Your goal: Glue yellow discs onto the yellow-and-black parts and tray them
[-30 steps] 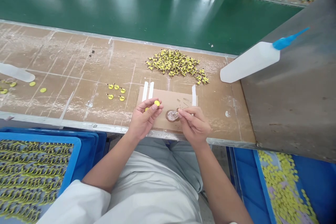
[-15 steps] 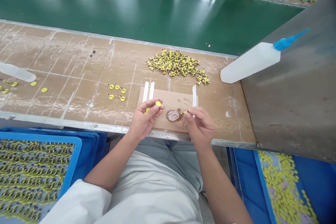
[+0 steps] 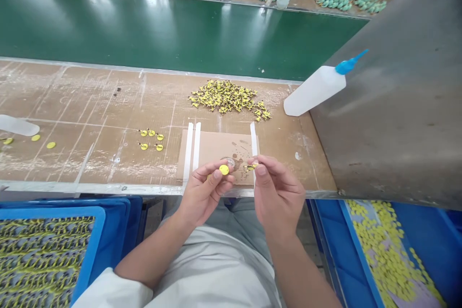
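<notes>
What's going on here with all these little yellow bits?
A person in a white top is handling small parts over a brown bench. The left hand pinches a yellow disc, while the right hand holds a small yellow-and-dark piece just apart from it. A heap of yellow-and-dark pieces lies beyond the hands. Off to the left sit five discs with dark parts on them, and a white bottle is at the right.

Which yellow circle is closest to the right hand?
The yellow circle pinched in front by the left hand; every other loose one is farther from the right hand.
</notes>
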The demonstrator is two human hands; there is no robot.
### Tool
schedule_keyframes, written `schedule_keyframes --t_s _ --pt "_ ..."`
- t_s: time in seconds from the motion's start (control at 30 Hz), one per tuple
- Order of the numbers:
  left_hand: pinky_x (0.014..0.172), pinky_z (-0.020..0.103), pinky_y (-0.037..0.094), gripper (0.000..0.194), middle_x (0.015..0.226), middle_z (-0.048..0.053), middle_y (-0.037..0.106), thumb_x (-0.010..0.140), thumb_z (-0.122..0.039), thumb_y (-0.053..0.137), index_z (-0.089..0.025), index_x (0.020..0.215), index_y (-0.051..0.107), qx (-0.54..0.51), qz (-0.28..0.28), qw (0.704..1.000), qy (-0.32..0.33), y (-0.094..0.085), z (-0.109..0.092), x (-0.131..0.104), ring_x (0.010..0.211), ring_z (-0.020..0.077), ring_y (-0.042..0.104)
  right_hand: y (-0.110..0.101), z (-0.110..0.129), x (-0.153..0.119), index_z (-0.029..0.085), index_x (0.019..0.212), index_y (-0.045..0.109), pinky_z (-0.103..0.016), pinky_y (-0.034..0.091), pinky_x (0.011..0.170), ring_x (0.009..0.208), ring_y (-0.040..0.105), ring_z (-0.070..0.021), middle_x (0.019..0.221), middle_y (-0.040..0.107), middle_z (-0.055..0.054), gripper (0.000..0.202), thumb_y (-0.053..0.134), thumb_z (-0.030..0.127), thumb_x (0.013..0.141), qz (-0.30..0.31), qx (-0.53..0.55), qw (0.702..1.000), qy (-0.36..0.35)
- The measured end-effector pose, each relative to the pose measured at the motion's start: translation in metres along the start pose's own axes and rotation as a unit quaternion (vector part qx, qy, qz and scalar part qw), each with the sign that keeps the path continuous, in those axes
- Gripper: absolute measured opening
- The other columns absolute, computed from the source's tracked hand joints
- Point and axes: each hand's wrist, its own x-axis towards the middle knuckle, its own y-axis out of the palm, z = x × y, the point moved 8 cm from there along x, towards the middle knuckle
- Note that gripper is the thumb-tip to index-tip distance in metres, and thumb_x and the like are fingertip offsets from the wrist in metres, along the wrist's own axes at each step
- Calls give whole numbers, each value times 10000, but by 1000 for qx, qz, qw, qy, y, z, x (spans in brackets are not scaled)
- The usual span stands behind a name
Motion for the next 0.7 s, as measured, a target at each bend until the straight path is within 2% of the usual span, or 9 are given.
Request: schedule_keyframes --t_s 0.1,0.23,0.47,0.7 --pt "707 139 583 204 924 45 769 799 -210 734 -180 1000 752 6 13 1000 -7 8 7 -3 776 102 722 5 9 -8 254 980 731 -357 552 878 955 682 -181 988 724 -28 173 661 161 852 1 -7 1000 -27" --pt "725 153 585 213 942 49 769 820 -199 711 -176 1029 748 20 12 1000 -3 12 12 -3 798 112 723 4 6 -16 226 984 720 -439 549 914 1012 683 -230 1048 724 -66 165 640 148 862 -12 -10 999 -32" --pt "729 151 578 206 904 42 776 811 -202 718 -178 1012 757 34 13 999 3 15 15 -6 802 108 719 2 8 -20 218 969 721 -403 589 819 984 698 -237 1020 728 -67 160 645 136 854 -11 -43 998 -48" --pt "731 190 588 242 889 60 777 773 -256 757 -186 1005 765 59 -10 998 1 10 16 -8 800 138 724 1 15 -21 246 962 726 -433 579 859 965 700 -227 991 724 -45 202 650 106 837 13 -94 991 -95"
